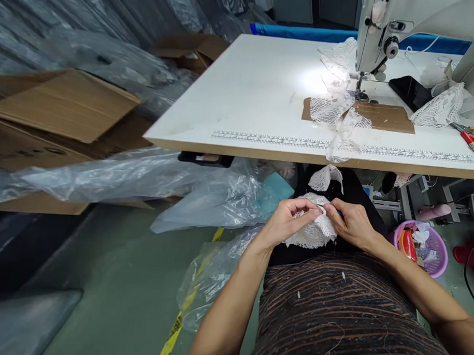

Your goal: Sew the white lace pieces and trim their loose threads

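Note:
Both hands work in my lap below the table edge. My left hand (292, 218) pinches a piece of white lace (313, 234), its fingers curled over the top of it. My right hand (350, 223) grips the same lace from the right, fingers closed on its edge. The lace bunches between the two hands and rests on dark cloth over my lap. A strip of white lace (338, 116) runs from the sewing machine (376, 32) across the table and hangs over its front edge towards my hands.
The white table (255, 90) carries a printed ruler along its front edge, a brown card patch (387, 118), a black phone (411, 93), more lace (441, 107) and red-handled scissors (471, 141). Cardboard boxes (60, 109) and clear plastic bags (136, 176) lie left. A pink basket (424, 249) stands right.

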`<state>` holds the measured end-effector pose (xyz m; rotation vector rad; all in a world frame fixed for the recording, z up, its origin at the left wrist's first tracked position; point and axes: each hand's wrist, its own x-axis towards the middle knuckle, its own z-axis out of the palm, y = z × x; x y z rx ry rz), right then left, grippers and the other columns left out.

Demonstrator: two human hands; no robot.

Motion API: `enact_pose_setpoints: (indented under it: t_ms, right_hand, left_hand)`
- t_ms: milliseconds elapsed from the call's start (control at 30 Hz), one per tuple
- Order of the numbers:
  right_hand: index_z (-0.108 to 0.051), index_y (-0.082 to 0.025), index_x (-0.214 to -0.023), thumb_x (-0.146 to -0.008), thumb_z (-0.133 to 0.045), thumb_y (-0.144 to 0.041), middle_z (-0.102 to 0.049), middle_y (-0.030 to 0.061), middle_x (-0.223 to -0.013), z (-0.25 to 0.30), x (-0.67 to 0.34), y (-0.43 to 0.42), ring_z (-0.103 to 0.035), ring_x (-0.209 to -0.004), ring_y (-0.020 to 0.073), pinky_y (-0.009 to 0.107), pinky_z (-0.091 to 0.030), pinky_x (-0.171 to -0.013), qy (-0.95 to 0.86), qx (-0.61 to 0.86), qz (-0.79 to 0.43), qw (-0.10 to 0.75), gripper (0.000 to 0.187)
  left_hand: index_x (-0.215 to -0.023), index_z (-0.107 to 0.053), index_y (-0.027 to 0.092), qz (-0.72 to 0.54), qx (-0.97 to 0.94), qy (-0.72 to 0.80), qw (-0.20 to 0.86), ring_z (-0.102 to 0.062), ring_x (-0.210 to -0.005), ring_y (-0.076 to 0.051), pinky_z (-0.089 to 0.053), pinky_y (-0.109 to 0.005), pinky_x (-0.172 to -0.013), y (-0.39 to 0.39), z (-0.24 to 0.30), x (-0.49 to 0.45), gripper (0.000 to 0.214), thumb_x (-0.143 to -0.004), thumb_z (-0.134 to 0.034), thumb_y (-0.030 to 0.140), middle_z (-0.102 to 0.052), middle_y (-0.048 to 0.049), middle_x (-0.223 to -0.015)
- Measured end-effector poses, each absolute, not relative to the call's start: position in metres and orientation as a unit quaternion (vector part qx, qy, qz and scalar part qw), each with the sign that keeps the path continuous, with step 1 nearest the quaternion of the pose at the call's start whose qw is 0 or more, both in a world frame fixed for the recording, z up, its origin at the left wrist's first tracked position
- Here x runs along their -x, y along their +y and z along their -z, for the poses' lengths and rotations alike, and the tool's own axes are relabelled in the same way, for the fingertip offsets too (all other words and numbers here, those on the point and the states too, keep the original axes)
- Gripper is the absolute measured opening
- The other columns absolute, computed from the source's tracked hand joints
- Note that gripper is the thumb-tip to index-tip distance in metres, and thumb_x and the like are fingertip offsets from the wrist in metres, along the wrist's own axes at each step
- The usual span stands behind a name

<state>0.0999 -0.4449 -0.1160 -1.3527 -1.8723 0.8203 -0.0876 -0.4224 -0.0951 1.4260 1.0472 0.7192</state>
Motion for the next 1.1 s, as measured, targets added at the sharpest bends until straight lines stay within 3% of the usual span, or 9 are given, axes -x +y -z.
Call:
enact_pose_setpoints:
  t_ms: [200, 300, 400, 567, 733, 833, 967, 1100]
  right_hand:
    - [-0.057, -0.019, -0.078, -0.081, -0.061, -0.065, -0.050, -0.0028, -0.066, 0.119, -0.099, -0.449, -0.041, -0.057, 0.0092, 0.022, -0.035, -0.052, -0.613, 0.431, -0.535, 0.390, 0.047]
    - [-0.059, -0.018, -0.077, -0.078, -0.063, -0.068, -0.050, -0.0026, -0.067, 0.115, -0.102, -0.447, -0.041, -0.059, 0.0093, 0.023, -0.036, -0.054, -0.570, 0.425, -0.576, 0.404, 0.050]
    - [-0.060, -0.018, -0.077, -0.076, -0.065, -0.069, -0.044, -0.0045, -0.063, 0.111, -0.106, -0.444, -0.036, -0.057, 0.0088, 0.023, -0.033, -0.053, -0.551, 0.444, -0.576, 0.409, 0.051]
    - [-0.060, -0.019, -0.074, -0.079, -0.065, -0.064, -0.044, -0.0041, -0.064, 0.111, -0.108, -0.441, -0.037, -0.059, 0.0093, 0.024, -0.034, -0.055, -0.571, 0.440, -0.546, 0.427, 0.045]
    - [-0.058, -0.019, -0.084, -0.078, -0.069, -0.061, -0.048, -0.0040, -0.067, 0.119, -0.107, -0.438, -0.040, -0.060, 0.0091, 0.024, -0.036, -0.056, -0.564, 0.448, -0.536, 0.440, 0.044]
    - [-0.053, -0.021, -0.094, -0.074, -0.076, -0.058, -0.050, -0.0042, -0.072, 0.122, -0.105, -0.438, -0.041, -0.060, 0.0087, 0.022, -0.035, -0.054, -0.544, 0.429, -0.568, 0.445, 0.047]
    - [-0.049, -0.023, -0.098, -0.073, -0.076, -0.061, -0.049, -0.0055, -0.071, 0.122, -0.102, -0.442, -0.036, -0.056, 0.0079, 0.021, -0.030, -0.051, -0.514, 0.374, -0.650, 0.416, 0.053]
    - [-0.051, -0.022, -0.095, -0.076, -0.072, -0.064, -0.045, -0.0063, -0.069, 0.120, -0.101, -0.446, -0.031, -0.055, 0.0071, 0.022, -0.025, -0.051, -0.511, 0.366, -0.658, 0.414, 0.051]
  left_hand:
    - [-0.089, -0.070, 0.015, -0.313, -0.617, 0.433, 0.578, -0.061, -0.076, -0.016, -0.048, -0.026, -0.072, -0.421, 0.098, 0.087, 0.032, -0.078, -0.073, 0.045, -0.069, -0.0048, -0.085]
    - [-0.109, -0.064, 0.017, -0.330, -0.631, 0.435, 0.552, -0.060, -0.080, -0.014, -0.049, -0.025, -0.072, -0.419, 0.100, 0.096, 0.041, -0.078, -0.074, 0.041, -0.066, -0.0052, -0.098]
    - [-0.117, -0.059, 0.017, -0.322, -0.651, 0.464, 0.507, -0.056, -0.074, -0.012, -0.048, -0.024, -0.067, -0.419, 0.104, 0.108, 0.043, -0.080, -0.071, 0.036, -0.064, -0.0059, -0.104]
    - [-0.116, -0.060, 0.017, -0.302, -0.660, 0.477, 0.496, -0.060, -0.077, -0.013, -0.051, -0.026, -0.071, -0.427, 0.095, 0.117, 0.038, -0.081, -0.070, 0.030, -0.067, -0.0047, -0.097]
    - [-0.111, -0.065, 0.014, -0.301, -0.615, 0.373, 0.627, -0.064, -0.073, -0.012, -0.052, -0.021, -0.062, -0.441, 0.065, 0.103, 0.036, -0.080, -0.076, 0.029, -0.070, -0.0058, -0.089]
    - [-0.103, -0.068, 0.013, -0.317, -0.593, 0.324, 0.666, -0.066, -0.074, -0.012, -0.055, -0.021, -0.066, -0.440, 0.059, 0.090, 0.032, -0.077, -0.080, 0.028, -0.072, -0.0053, -0.086]
    - [-0.098, -0.069, 0.015, -0.363, -0.572, 0.367, 0.638, -0.068, -0.076, -0.013, -0.057, -0.024, -0.071, -0.432, 0.074, 0.079, 0.032, -0.073, -0.083, 0.028, -0.073, -0.0035, -0.084]
    - [-0.096, -0.071, 0.015, -0.378, -0.584, 0.395, 0.600, -0.068, -0.077, -0.014, -0.057, -0.024, -0.072, -0.430, 0.090, 0.079, 0.028, -0.074, -0.081, 0.029, -0.073, -0.0035, -0.083]
